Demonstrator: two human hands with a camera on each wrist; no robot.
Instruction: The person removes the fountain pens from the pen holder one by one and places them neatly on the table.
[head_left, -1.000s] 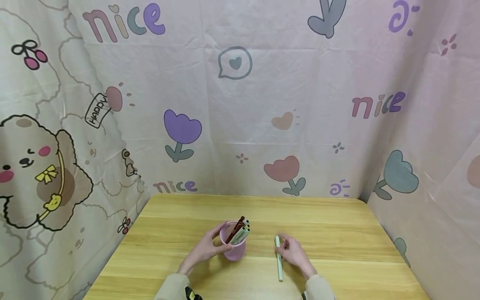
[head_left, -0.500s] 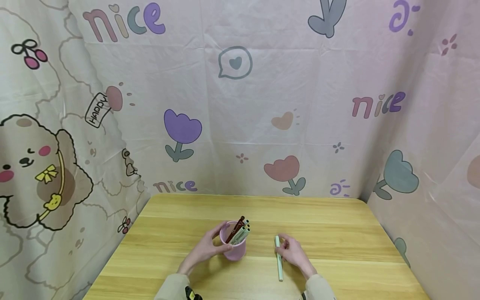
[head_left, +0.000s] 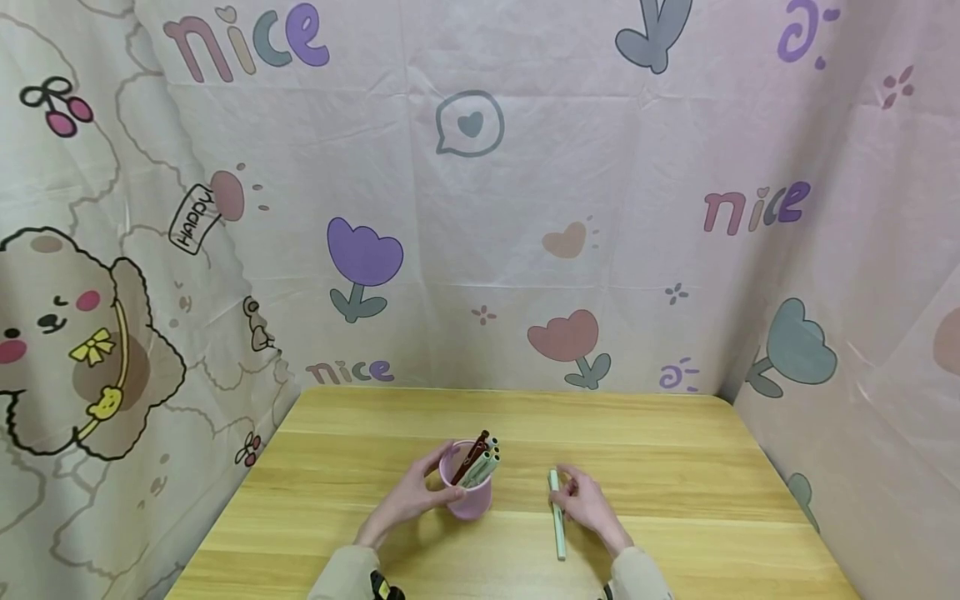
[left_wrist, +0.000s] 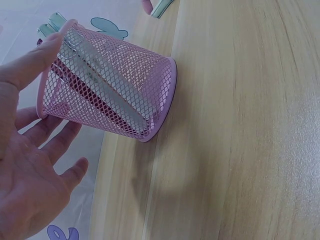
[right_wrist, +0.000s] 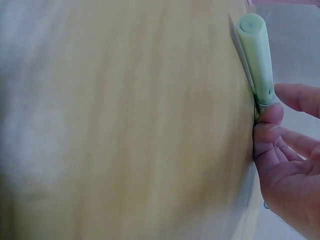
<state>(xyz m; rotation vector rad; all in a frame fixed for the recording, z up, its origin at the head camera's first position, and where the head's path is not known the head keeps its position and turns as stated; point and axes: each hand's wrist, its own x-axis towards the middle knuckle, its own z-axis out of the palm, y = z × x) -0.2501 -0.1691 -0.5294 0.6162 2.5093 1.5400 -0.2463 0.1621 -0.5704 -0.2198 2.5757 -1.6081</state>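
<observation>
A pink mesh pen holder [head_left: 472, 505] stands upright on the table, left of the middle. My left hand [head_left: 411, 498] holds it by the rim, thumb on the near side and fingers behind. Inside lean several pens: a dark red one [head_left: 470, 462] and pale green ones [head_left: 480, 472], visible through the mesh in the left wrist view. To the right, a light green pen [head_left: 558, 533] points lengthwise toward the near edge. My right hand [head_left: 587, 506] pinches it near its far end. In the right wrist view, thumb and fingertips grip the pen [right_wrist: 257, 55] close over the wood.
The wooden table [head_left: 360, 429] spreads around both hands. A patterned cloth curtain [head_left: 487, 250] hangs behind its far edge and along both sides.
</observation>
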